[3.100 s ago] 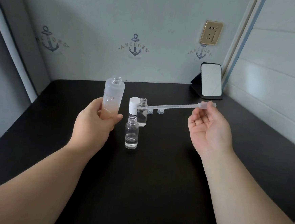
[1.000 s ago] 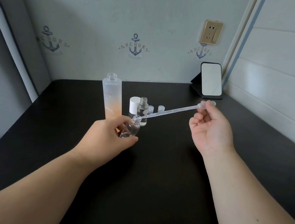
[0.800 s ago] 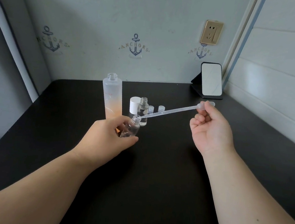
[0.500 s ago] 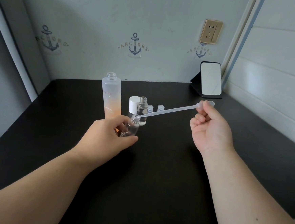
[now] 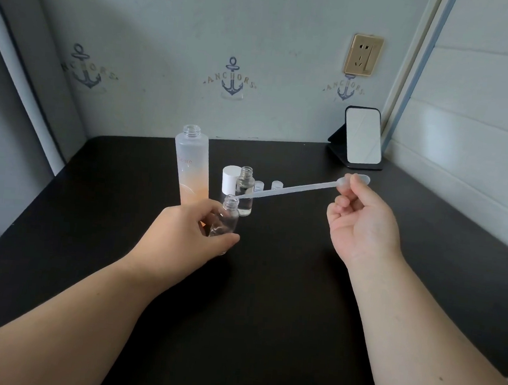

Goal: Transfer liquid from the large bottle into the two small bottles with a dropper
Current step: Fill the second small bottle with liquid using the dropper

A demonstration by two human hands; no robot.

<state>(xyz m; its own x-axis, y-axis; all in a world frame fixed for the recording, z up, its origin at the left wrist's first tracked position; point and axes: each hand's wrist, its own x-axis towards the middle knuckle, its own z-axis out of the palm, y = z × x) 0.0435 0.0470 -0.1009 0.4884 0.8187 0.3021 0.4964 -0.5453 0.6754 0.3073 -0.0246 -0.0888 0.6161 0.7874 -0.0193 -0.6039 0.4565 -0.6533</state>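
My left hand [image 5: 179,235] grips a small clear bottle [image 5: 226,217], tilted to the right just above the black table [image 5: 268,300]. My right hand [image 5: 363,222] pinches the bulb of a long clear plastic dropper [image 5: 292,189]. The dropper's tip sits at the open mouth of the held bottle. Behind it the second small bottle [image 5: 244,191] stands upright and uncapped with clear liquid inside. The large frosted bottle [image 5: 191,166], uncapped and with orange liquid in its lower part, stands to the left.
A white cap [image 5: 230,179] and two small clear caps [image 5: 268,185] stand behind the bottles. A small mirror on a black stand [image 5: 362,139] leans at the back right corner. Walls close the table at the back and right.
Since three seconds ago my left hand has set the large bottle down and picked up the near small bottle. Over the last second the dropper tip stays at its mouth, hands nearly still.
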